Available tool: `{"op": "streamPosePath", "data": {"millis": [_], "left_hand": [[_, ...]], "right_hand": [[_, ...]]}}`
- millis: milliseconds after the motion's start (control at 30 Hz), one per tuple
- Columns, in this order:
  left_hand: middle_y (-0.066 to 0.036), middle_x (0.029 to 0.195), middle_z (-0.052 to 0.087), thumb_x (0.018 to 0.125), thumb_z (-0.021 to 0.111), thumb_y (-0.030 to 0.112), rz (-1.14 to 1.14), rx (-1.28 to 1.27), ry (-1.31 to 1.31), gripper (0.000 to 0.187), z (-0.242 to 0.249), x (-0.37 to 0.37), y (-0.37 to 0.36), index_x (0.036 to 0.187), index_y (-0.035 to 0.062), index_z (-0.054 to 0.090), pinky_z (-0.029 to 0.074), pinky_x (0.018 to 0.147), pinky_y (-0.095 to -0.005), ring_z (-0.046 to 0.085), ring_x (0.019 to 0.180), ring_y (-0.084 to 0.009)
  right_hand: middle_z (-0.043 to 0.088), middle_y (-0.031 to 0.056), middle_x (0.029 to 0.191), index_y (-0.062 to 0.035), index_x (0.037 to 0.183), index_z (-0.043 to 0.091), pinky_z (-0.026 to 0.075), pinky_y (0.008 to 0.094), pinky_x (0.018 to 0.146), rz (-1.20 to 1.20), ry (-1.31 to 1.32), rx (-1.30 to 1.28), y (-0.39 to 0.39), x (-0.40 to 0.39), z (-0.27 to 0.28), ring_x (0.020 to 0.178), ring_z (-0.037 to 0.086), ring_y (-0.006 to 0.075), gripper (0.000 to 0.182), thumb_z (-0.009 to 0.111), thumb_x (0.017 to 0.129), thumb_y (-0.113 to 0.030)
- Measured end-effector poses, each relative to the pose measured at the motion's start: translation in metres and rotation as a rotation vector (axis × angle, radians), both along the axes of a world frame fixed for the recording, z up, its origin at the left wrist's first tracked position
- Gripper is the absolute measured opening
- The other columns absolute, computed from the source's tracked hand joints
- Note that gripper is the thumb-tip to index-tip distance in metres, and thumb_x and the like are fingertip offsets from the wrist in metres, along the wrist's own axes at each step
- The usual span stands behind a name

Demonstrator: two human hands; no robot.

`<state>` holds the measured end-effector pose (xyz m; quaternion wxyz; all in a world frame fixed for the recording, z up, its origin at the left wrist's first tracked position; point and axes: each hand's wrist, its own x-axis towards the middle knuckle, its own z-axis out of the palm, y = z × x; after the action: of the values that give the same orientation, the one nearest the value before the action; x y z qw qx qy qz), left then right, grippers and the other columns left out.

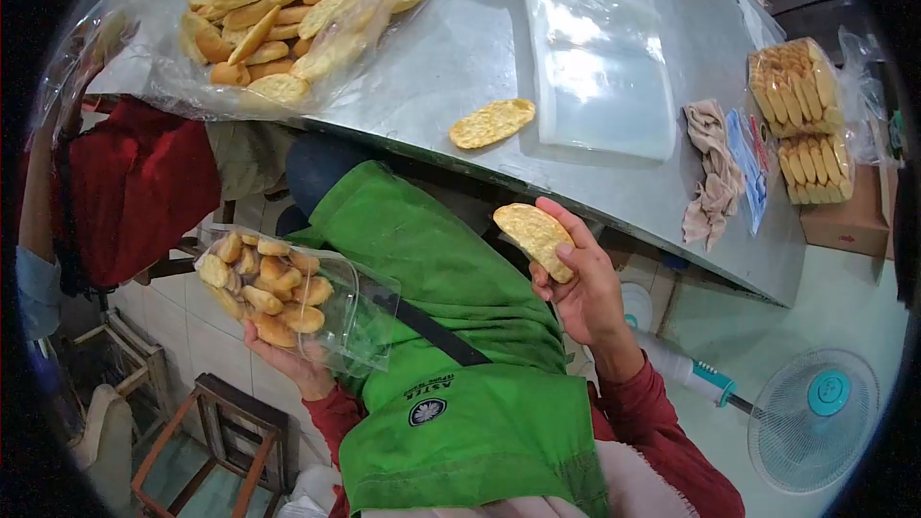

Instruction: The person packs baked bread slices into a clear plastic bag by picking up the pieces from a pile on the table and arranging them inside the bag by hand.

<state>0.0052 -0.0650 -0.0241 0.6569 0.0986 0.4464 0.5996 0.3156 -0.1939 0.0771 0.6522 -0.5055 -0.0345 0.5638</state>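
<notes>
My left hand point(288, 355) grips a clear plastic bag point(288, 297) partly filled with oval golden crackers, held over my lap on the left. In my right hand point(585, 288) I pinch a single oval cracker point(534, 235) between thumb and fingers, just below the edge of the steel table point(451, 58). Another loose cracker point(492, 123) lies on the table near that edge. A green apron point(451, 326) covers my lap between the two hands.
A large open bag heaped with crackers point(288, 10) sits at the table's far left. A stack of empty clear bags point(600, 48) lies in the middle, a crumpled cloth point(710, 168) and two filled packs point(801, 115) at right. A fan point(815, 417) stands on the floor; wooden stools point(211, 441) lower left.
</notes>
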Motion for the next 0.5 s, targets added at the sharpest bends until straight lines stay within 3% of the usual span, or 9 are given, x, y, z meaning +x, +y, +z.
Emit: {"op": "streamPosePath", "data": {"millis": [100,300,500], "left_hand": [[-0.013,0.14,0.042,0.091,0.043,0.045,-0.01,-0.006,-0.004,0.065,0.002,0.005,0.0,0.141,0.0056,0.033,0.037,0.105,-0.0449,0.044,0.126,-0.03],[-0.012,0.139,0.043,0.092,0.042,0.044,-0.027,-0.028,0.021,0.063,0.007,0.012,-0.004,0.141,0.0061,0.034,0.037,0.105,-0.0445,0.045,0.125,-0.0298],[-0.012,0.139,0.043,0.092,0.042,0.044,-0.017,-0.028,0.015,0.062,0.006,0.011,-0.003,0.14,0.0063,0.034,0.038,0.105,-0.0445,0.045,0.125,-0.0296]], "right_hand": [[0.057,0.0061,0.112,-0.005,0.14,0.041,0.039,0.0221,0.056,-0.031,-0.06,0.002,-0.002,0.002,-0.002,0.068,0.049,0.0086,0.044,0.043,0.096,-0.013],[0.059,0.0078,0.111,-0.0034,0.138,0.042,0.04,0.0227,0.055,-0.119,0.076,0.006,-0.009,0.012,-0.02,0.067,0.049,0.0101,0.044,0.036,0.1,-0.025],[0.059,0.0087,0.113,-0.0019,0.138,0.041,0.041,0.0257,0.057,-0.192,0.195,0.053,-0.01,0.017,-0.022,0.069,0.049,0.0143,0.046,0.035,0.097,-0.022]]}}
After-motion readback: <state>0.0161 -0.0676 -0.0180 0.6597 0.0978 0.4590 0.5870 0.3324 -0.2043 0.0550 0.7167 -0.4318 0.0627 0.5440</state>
